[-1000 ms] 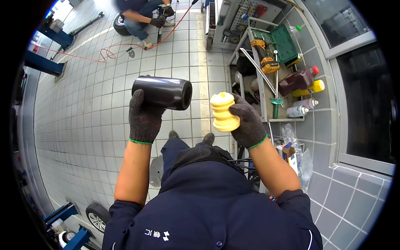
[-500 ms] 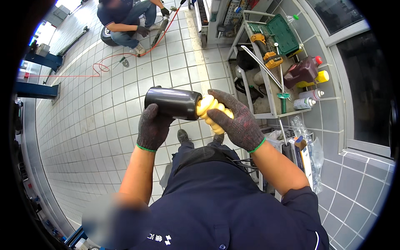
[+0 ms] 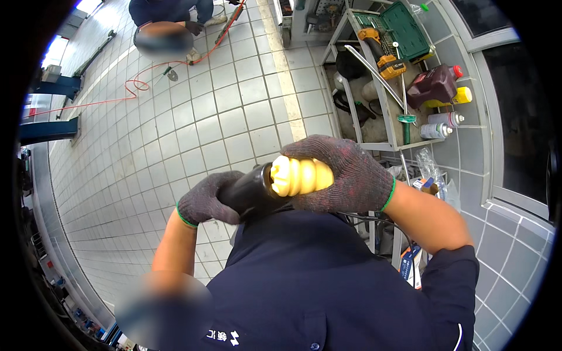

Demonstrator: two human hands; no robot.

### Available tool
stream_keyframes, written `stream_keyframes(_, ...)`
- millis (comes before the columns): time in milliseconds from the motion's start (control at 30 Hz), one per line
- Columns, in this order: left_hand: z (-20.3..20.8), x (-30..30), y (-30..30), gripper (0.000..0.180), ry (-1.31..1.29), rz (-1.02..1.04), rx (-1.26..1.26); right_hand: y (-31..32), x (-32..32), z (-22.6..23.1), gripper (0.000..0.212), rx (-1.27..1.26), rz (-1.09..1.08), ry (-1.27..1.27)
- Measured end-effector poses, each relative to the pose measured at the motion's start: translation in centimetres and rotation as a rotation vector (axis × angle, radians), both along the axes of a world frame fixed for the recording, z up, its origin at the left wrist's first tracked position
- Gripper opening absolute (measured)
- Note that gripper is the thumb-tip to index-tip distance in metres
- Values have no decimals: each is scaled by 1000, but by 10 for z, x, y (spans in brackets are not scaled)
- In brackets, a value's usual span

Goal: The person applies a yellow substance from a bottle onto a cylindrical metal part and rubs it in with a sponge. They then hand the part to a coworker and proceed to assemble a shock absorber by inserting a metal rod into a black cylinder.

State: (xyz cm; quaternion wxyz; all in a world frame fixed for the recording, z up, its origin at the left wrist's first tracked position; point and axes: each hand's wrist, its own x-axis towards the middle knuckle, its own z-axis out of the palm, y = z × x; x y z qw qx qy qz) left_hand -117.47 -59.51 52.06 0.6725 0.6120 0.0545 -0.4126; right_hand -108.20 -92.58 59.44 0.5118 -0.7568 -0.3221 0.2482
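My left hand (image 3: 208, 198), in a dark knit glove with a green cuff, is closed around a smooth black dust cover tube (image 3: 252, 193). The tube is tilted, its open mouth facing up and right. In my right hand (image 3: 358, 175), gloved the same way, is a yellow ribbed bump stop (image 3: 301, 177). My fingers wrap its far side and thumb side. The lobed end of the bump stop sits at the tube's rim, overlapping it in view; whether any of it is inside cannot be told. Both parts are held close before my waist.
A metal cart (image 3: 374, 146) at right carries a yellow-black cordless power tool (image 3: 383, 55), green tool case (image 3: 404, 29), dark red jug (image 3: 433, 88), spray cans (image 3: 436, 130) and a green-handled tool (image 3: 407, 126). Another person (image 3: 170, 17) crouches far left near a red hose (image 3: 132, 82). Blue lift arms (image 3: 50, 130) stand left.
Both hands have come nearer my body with the two parts. The tube now slants more, its mouth higher, and my right hand has turned, wrapping further around the bump stop.
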Motion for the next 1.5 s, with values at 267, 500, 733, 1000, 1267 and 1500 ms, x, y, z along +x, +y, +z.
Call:
stream_keyframes(267, 5, -2, -32, 106, -108, -84, 12, 18, 37, 19, 62, -196, 329, -243)
stream_keyframes(500, 7, 7, -46, 105, -155, -219, 87, 4, 37, 5, 55, -310, 530, -184)
stream_keyframes(733, -13, -3, -46, 103, -310, -257, 75, 3, 25, 2, 60, -417, 411, -36)
stream_keyframes(1000, -6, 9, -39, 103, -355, -283, 45, 17, 27, 10, 62, -551, 459, 108)
stream_keyframes(1267, -8, 16, -24, 103, -335, -322, 20, 35, 37, 13, 56, -520, 528, 15)
stream_keyframes(1500, 2, 40, 8, 107, -241, -280, 32, 52, 47, 16, 72, -291, 239, 26)
